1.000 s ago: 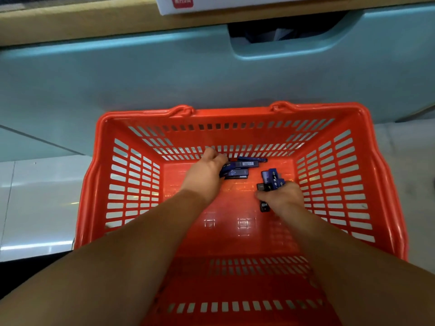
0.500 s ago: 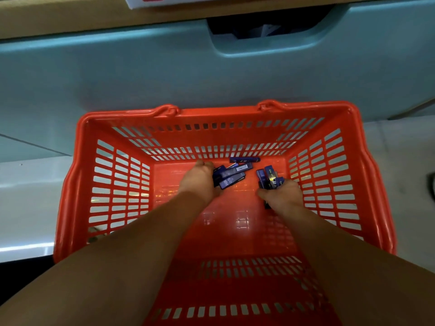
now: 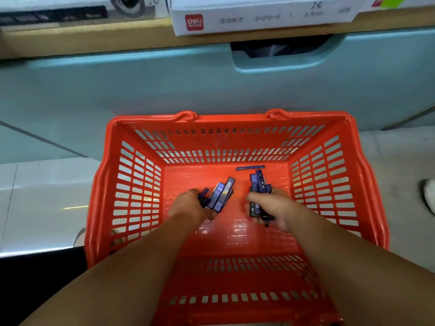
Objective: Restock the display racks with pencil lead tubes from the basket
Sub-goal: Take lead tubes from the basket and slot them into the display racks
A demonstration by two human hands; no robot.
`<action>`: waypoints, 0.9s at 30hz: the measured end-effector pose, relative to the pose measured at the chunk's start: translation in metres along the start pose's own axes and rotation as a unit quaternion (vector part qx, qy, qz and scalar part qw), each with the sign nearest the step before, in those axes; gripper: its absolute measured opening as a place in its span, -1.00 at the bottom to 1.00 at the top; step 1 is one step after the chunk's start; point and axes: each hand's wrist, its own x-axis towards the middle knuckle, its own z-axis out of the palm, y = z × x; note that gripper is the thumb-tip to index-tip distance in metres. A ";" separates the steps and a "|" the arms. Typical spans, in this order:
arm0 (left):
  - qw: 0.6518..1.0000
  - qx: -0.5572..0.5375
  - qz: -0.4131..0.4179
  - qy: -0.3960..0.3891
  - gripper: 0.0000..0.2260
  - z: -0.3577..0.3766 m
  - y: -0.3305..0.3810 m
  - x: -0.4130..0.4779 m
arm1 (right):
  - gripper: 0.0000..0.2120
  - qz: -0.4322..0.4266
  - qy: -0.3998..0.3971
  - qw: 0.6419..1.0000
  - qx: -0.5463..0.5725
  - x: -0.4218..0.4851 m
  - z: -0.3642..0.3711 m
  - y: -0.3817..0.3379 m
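Both my arms reach down into a red plastic basket on the floor. My left hand grips a fanned bunch of dark blue pencil lead tubes. My right hand holds another bunch of blue lead tubes, which stick up past my fingers. A single blue tube lies loose on the basket floor by the far wall.
A light blue cabinet front with a recessed handle opening stands behind the basket. Above it runs a wooden shelf edge carrying a white labelled box. A white shoe shows at the right edge on the pale floor.
Both hands have drawn back from the far wall towards me with their bunches of tubes lifted off the basket floor. The camera has tilted up, showing the shelf and box.
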 end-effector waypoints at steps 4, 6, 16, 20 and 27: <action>0.999 0.021 0.023 0.008 -0.84 -0.008 -0.008 -0.006 | -0.95 0.010 -0.017 0.999 0.043 -0.012 0.011 -0.010; 1.000 -0.005 0.026 0.015 -0.90 -0.010 -0.011 -0.008 | -0.99 0.011 -0.009 0.999 0.043 -0.015 0.017 -0.012; 0.996 -0.024 0.045 0.069 -0.64 -0.004 -0.010 -0.009 | -0.76 0.003 0.042 0.999 0.009 -0.012 0.032 -0.006; 0.993 0.016 0.083 0.081 -0.62 0.001 0.000 -0.001 | -0.83 0.001 0.035 0.999 0.006 0.000 0.026 -0.004; 0.998 0.042 0.048 0.025 -0.77 -0.004 0.019 0.008 | -0.78 0.026 0.035 0.999 0.017 0.009 0.014 0.001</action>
